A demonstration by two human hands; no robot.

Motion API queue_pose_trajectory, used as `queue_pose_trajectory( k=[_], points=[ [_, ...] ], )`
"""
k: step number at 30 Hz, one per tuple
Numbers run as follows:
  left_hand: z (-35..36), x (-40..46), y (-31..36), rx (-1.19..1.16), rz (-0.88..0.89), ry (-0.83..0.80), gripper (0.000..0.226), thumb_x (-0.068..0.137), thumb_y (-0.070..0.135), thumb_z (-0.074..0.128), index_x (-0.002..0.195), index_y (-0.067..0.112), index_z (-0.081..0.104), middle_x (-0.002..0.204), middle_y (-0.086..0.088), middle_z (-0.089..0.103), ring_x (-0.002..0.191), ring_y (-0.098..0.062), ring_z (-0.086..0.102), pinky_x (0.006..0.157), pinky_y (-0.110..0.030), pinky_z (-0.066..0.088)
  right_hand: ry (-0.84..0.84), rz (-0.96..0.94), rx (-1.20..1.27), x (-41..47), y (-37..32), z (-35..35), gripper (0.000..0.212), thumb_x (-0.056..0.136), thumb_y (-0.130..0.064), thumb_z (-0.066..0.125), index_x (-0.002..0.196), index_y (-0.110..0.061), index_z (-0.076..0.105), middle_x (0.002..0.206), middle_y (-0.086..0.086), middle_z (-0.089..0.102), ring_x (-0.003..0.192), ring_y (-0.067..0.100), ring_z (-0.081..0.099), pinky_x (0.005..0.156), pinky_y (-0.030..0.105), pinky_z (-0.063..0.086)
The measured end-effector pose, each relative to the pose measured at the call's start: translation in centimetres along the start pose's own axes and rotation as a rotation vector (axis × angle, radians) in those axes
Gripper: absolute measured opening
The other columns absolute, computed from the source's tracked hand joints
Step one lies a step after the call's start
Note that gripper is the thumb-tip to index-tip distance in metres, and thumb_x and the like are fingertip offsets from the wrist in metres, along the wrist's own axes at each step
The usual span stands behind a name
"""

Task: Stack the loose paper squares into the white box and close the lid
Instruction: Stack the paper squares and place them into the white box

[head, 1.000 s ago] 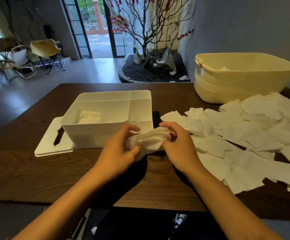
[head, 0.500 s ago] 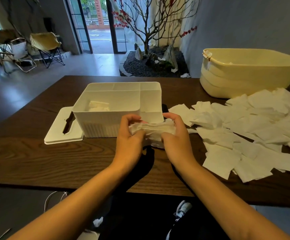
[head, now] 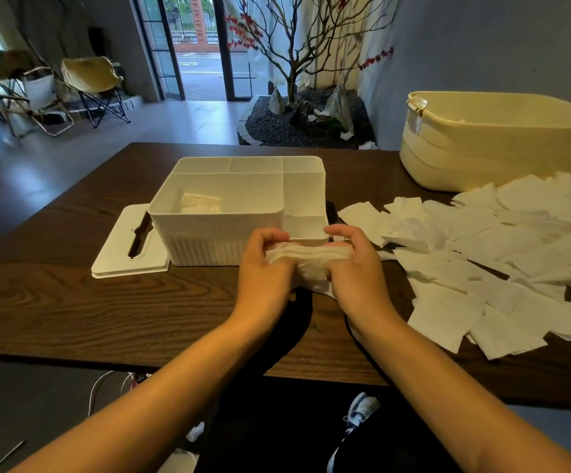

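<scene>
On a dark wooden table [head: 72,308], left hand [head: 263,264] and right hand [head: 355,268] grip a wad of white paper squares [head: 306,259] at frame centre, squaring it; next, likely, into the open white plastic box [head: 229,213].

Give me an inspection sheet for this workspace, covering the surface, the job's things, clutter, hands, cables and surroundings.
Surface: dark wood table.
Job's things: white box open, a few paper squares in its large compartment; lid flat on the table at the box's left side; loose paper squares spread to the right of the box; a bundle of squares held in front of the box.
Clutter: cream tub at the far right of the table.
Hands: left hand and right hand both grip the bundle, one at each end.
Cables: white cable on the floor under the table's near edge.
Surroundings: folding chairs, glass door, bare-branched tree in a gravel bed.
</scene>
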State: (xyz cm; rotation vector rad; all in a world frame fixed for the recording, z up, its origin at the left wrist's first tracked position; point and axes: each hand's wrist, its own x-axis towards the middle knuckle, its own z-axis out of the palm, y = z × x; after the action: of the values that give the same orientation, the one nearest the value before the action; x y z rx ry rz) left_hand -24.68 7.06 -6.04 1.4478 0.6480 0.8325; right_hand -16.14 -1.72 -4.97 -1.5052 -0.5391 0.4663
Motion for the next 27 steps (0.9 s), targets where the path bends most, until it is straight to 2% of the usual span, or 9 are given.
queue_pose_trajectory(
  k=[4, 8, 11, 15, 17, 21, 24, 27],
  points=[
    [0.0, -0.2, -0.2, 0.007, 0.022, -0.033, 0.028, 0.085, -0.01, 0.058, 0.098, 0.014, 0.062, 0.096, -0.012, 0.067, 0.086, -0.026, 0.066, 0.072, -0.042, 0.059, -0.012, -0.011, -0.027, -0.2, -0.1, 0.1, 0.039, 0.089, 0.011, 0.05, 0.109, -0.021, 0.058, 0.098, 0.0, 0.06, 0.09, 0.016, 0.061, 0.058, 0.013, 0.052],
    [-0.3, 0.5, -0.2, -0.043, -0.002, 0.055, 0.035, 0.08, -0.016, 0.051, 0.089, 0.017, 0.061, 0.088, -0.002, 0.062, 0.081, -0.015, 0.058, 0.068, -0.025, 0.052, 0.052, 0.054, -0.021, 0.1, 0.2, -0.3, 0.036, 0.087, 0.012, 0.047, 0.103, -0.015, 0.062, 0.096, -0.005, 0.059, 0.087, 0.01, 0.056, 0.051, 0.009, 0.047],
    [-0.4, 0.5, -0.2, -0.051, -0.046, 0.026, 0.034, 0.08, -0.015, 0.05, 0.089, 0.016, 0.062, 0.087, -0.003, 0.061, 0.08, -0.016, 0.056, 0.068, -0.028, 0.048, 0.032, 0.078, -0.044, 0.4, 0.2, -0.5, 0.037, 0.087, 0.012, 0.045, 0.103, -0.017, 0.062, 0.098, 0.0, 0.06, 0.087, 0.013, 0.057, 0.049, 0.009, 0.045],
    [-1.4, 1.5, 0.3, -0.03, -0.139, -0.061, 0.036, 0.08, -0.016, 0.046, 0.084, 0.015, 0.063, 0.08, -0.003, 0.055, 0.08, -0.018, 0.05, 0.064, -0.023, 0.043, 0.013, 0.125, -0.057, 0.7, 0.0, -0.7, 0.039, 0.086, 0.013, 0.044, 0.104, -0.016, 0.062, 0.097, -0.003, 0.057, 0.081, 0.012, 0.053, 0.044, 0.008, 0.04],
    [-2.1, 1.7, 0.4, -0.059, -0.172, -0.098, 0.032, 0.075, -0.014, 0.05, 0.078, 0.015, 0.064, 0.08, -0.006, 0.055, 0.084, -0.024, 0.051, 0.066, -0.026, 0.044, -0.006, 0.123, -0.068, 0.8, -0.1, -0.9, 0.038, 0.084, 0.013, 0.046, 0.102, -0.016, 0.063, 0.098, -0.002, 0.057, 0.085, 0.012, 0.054, 0.047, 0.008, 0.043],
    [-1.4, 0.6, 0.2, -0.215, -0.284, -0.148, 0.022, 0.065, -0.003, 0.054, 0.071, 0.017, 0.062, 0.094, -0.011, 0.062, 0.093, -0.033, 0.055, 0.067, -0.042, 0.052, -0.069, 0.093, -0.071, 0.4, -0.2, -0.5, 0.035, 0.084, 0.012, 0.048, 0.094, -0.019, 0.062, 0.096, -0.001, 0.058, 0.09, 0.013, 0.056, 0.053, 0.011, 0.049],
    [-0.6, 0.4, 0.2, -0.235, -0.189, -0.102, 0.025, 0.066, -0.007, 0.054, 0.068, 0.018, 0.058, 0.087, -0.004, 0.065, 0.089, -0.029, 0.059, 0.073, -0.042, 0.052, -0.097, 0.05, -0.031, -0.2, -0.2, 0.1, 0.038, 0.081, 0.015, 0.049, 0.097, -0.016, 0.061, 0.093, -0.001, 0.058, 0.086, 0.013, 0.057, 0.054, 0.013, 0.05],
    [-1.2, 0.2, -0.2, -0.031, -0.091, -0.125, 0.025, 0.072, -0.007, 0.054, 0.079, 0.016, 0.058, 0.085, -0.004, 0.063, 0.084, -0.022, 0.059, 0.069, -0.032, 0.051, -0.099, 0.014, -0.072, -0.4, 0.3, 0.0, 0.034, 0.083, 0.012, 0.05, 0.093, -0.017, 0.063, 0.09, 0.002, 0.062, 0.082, 0.014, 0.059, 0.055, 0.015, 0.051]
  ],
)
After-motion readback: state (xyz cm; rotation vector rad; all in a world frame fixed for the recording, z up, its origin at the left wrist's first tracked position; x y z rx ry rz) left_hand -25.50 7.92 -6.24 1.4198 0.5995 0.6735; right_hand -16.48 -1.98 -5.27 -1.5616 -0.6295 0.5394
